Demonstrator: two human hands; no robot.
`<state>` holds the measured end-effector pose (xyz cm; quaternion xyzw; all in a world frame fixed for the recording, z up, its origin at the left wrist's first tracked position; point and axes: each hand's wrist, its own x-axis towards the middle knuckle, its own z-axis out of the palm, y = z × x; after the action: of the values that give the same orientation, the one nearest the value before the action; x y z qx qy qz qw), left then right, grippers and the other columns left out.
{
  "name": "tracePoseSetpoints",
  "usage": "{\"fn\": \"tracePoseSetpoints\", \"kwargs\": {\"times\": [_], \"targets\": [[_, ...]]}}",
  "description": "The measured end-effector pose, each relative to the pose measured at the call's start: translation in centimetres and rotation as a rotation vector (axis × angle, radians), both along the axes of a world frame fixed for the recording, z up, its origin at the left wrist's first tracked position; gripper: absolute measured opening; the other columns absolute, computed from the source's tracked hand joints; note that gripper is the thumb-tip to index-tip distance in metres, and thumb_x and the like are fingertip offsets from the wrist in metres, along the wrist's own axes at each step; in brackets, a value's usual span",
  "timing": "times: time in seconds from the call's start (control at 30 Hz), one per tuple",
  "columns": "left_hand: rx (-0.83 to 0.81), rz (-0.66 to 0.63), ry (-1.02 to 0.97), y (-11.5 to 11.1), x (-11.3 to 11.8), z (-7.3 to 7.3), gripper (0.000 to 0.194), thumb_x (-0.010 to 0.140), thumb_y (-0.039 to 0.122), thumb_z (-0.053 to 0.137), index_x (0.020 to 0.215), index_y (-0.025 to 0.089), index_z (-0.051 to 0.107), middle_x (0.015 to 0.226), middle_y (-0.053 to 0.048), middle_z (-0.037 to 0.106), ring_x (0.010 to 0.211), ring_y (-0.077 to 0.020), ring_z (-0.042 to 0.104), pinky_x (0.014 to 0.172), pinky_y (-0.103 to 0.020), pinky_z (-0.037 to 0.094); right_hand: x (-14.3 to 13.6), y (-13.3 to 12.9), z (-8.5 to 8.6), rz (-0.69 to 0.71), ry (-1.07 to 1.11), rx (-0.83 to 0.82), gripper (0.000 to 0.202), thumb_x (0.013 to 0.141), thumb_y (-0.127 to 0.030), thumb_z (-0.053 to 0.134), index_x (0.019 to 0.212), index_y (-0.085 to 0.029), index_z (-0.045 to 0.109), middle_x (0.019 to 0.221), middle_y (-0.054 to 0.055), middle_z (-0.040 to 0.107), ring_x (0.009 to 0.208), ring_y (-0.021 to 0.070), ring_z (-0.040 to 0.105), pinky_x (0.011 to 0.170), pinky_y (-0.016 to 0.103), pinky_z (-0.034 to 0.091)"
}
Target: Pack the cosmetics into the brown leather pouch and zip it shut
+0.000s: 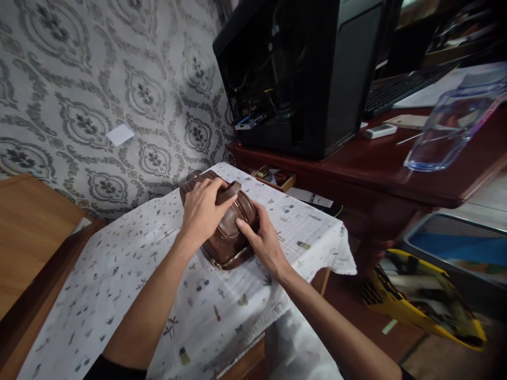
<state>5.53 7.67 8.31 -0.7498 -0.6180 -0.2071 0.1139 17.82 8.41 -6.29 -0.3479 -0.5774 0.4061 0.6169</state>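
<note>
A brown leather bag [233, 245] with gold zippers rests on the white patterned cloth [158, 274]. My left hand [204, 208] lies over its top left side, thumb near the strap and fingers curled over the leather. On the bag's right side is my right hand [263, 235], its thumb on the front and its other fingers round the far side, mostly hidden. A zipper pull hangs at the lower front corner of the bag.
Behind on the right, a dark red desk [356, 163] carries a black computer case [293, 79], a keyboard and a clear plastic bottle [447, 129]. A small open drawer [287, 182] sits below. A yellow bin [428, 311] stands at lower right; wooden furniture [31, 227] is at left.
</note>
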Motion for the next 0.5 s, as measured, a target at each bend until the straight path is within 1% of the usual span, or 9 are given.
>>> {"fn": "tracePoseSetpoints", "kwargs": {"times": [0.1, 0.2, 0.33, 0.43, 0.5], "targets": [[0.041, 0.065, -0.022, 0.7, 0.3, 0.3, 0.017, 0.097, 0.034, 0.058, 0.090, 0.022, 0.067, 0.097, -0.006, 0.072, 0.097, -0.0265, 0.067, 0.088, -0.039, 0.050, -0.2, 0.2, 0.0, -0.005, -0.008, -0.031, 0.069, 0.089, -0.068, 0.064, 0.138, -0.022, 0.050, 0.141, 0.014, 0.059, 0.131, 0.0317, 0.055, 0.116, 0.054, 0.041], [0.107, 0.085, -0.090, 1.2, 0.3, 0.4, 0.015, 0.094, 0.032, 0.060, 0.086, 0.022, 0.067, 0.089, -0.005, 0.071, 0.093, -0.0256, 0.067, 0.087, -0.038, 0.049, -0.2, 0.3, 0.0, -0.024, -0.020, -0.041, 0.070, 0.088, -0.070, 0.064, 0.136, -0.021, 0.051, 0.139, 0.014, 0.061, 0.128, 0.0324, 0.056, 0.114, 0.054, 0.042], [0.159, 0.018, -0.174, 1.6, -0.1, 0.2, 0.014, 0.090, 0.028, 0.062, 0.079, 0.021, 0.065, 0.086, -0.005, 0.070, 0.092, -0.0240, 0.063, 0.091, -0.039, 0.048, -0.3, 0.3, -0.1, -0.035, -0.012, -0.040, 0.071, 0.087, -0.071, 0.064, 0.136, -0.021, 0.052, 0.136, 0.013, 0.062, 0.126, 0.0322, 0.057, 0.112, 0.054, 0.043], [0.102, -0.054, -0.320, 1.9, -0.3, 0.2, 0.019, 0.087, 0.026, 0.063, 0.070, 0.020, 0.059, 0.080, -0.002, 0.067, 0.085, -0.0204, 0.062, 0.086, -0.035, 0.048, -0.4, 0.3, -0.1, -0.033, -0.004, -0.041, 0.069, 0.087, -0.071, 0.064, 0.134, -0.022, 0.053, 0.133, 0.013, 0.063, 0.124, 0.0320, 0.057, 0.110, 0.053, 0.043], [0.066, -0.103, -0.396, 1.9, -0.4, 0.2, 0.020, 0.086, 0.026, 0.065, 0.068, 0.021, 0.058, 0.077, 0.000, 0.066, 0.081, -0.0189, 0.061, 0.083, -0.033, 0.048, -0.4, 0.4, -0.1, -0.031, -0.003, -0.037, 0.068, 0.087, -0.071, 0.064, 0.133, -0.022, 0.053, 0.132, 0.013, 0.064, 0.123, 0.0318, 0.058, 0.109, 0.053, 0.044]]}}
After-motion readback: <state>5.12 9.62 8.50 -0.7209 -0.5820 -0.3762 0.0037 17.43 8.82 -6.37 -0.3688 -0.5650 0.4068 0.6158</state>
